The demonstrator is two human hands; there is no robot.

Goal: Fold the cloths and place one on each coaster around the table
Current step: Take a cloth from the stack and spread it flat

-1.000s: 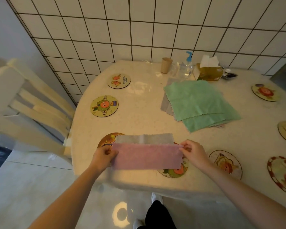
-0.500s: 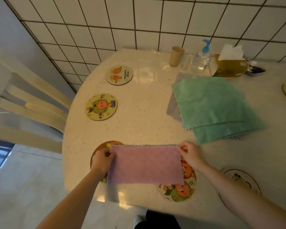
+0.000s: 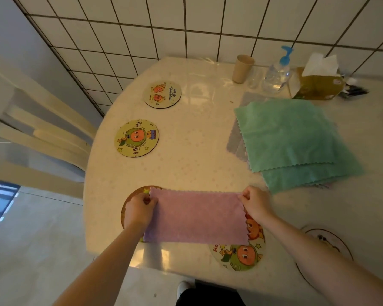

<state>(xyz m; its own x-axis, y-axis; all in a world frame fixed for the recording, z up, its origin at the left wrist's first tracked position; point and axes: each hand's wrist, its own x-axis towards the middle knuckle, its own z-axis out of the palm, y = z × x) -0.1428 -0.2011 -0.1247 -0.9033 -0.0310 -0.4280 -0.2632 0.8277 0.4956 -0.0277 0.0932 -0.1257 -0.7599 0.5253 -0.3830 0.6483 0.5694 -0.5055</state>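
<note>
Both hands, left (image 3: 139, 212) and right (image 3: 255, 203), pinch the folded pink cloth (image 3: 196, 217) beside a tissue-filled box (image 3: 317, 85).

The cloth (image 3: 197, 217) held at the near edge is plain pink, while the stack of cloths (image 3: 294, 140) farther back is green on top with grey showing at its left side. The table (image 3: 197, 151) is cream with faint pink dots, and its round coasters (image 3: 136, 138) are pale yellow with dark rims and printed cartoon figures in orange and green. Behind them stand a tan cup (image 3: 242, 68), a clear bottle (image 3: 276, 74) with a blue pump, a gold-brown tissue box (image 3: 318, 86) with white tissue, and a wall (image 3: 164, 25) of white tiles with dark grout.
</note>
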